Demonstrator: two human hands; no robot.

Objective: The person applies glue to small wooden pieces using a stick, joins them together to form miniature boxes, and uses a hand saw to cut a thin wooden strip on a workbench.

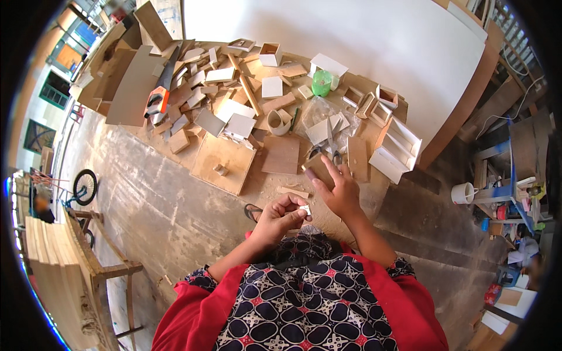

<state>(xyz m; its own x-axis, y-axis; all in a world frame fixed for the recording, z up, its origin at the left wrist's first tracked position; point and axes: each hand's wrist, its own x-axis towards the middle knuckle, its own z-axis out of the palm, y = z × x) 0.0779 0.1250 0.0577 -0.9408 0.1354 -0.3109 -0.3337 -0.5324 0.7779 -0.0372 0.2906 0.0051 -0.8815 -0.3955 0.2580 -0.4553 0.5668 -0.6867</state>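
While the left hand (275,220) pinches a small white piece (305,209), that fingertip-only hold could slip; right hand (338,192), at its two o'clock, grip unclear.

The brown block (318,168) looks matt, the scissors (331,142) metal, the green container (321,83) glossy plastic.

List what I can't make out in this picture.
Small white piece in the left hand: head view; too small, partly covered by the hand.
Brown rectangular block by the right hand: head view; the hand hides whether it's gripped.
Black strapped sandal: head view; partly hidden behind the left hand.
Large flat white board: head view; far side cut off by the picture's top edge.
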